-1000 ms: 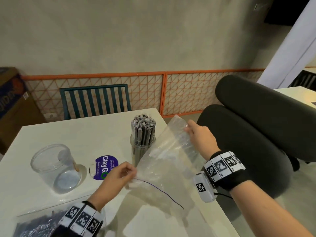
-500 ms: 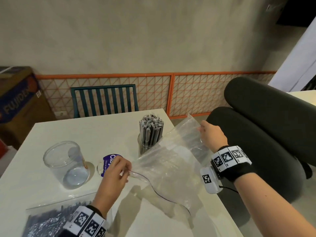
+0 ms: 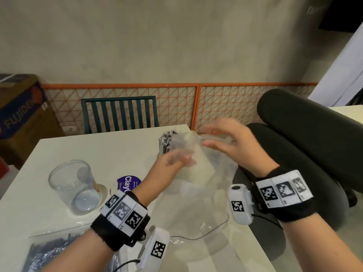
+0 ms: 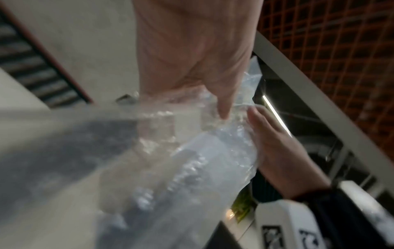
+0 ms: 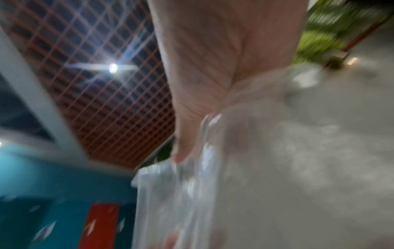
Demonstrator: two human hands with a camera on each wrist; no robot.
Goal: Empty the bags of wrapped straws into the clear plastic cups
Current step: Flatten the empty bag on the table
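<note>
An empty clear zip bag [image 3: 196,218] hangs crumpled between my two hands above the table's right part. My left hand [image 3: 177,160] grips its bunched middle; in the left wrist view the thumb presses into the bag [image 4: 192,160]. My right hand [image 3: 214,137] pinches the bag's top between thumb and fingers, just right of the left one. Behind them stands a clear cup packed with wrapped straws [image 3: 166,141], partly hidden by the plastic. An empty clear cup [image 3: 75,185] stands at the left. A second bag full of straws [image 3: 49,252] lies at the near left edge.
A round lid with a purple label [image 3: 127,183] lies between the empty cup and my left wrist. A black office chair [image 3: 304,134] stands close against the white table's [image 3: 98,150] right edge. A green chair [image 3: 119,114] and an orange mesh fence are behind.
My left hand rose from the table toward my right hand. The bag, held stretched between them before, is now bunched up in front of the straw-filled cup.
</note>
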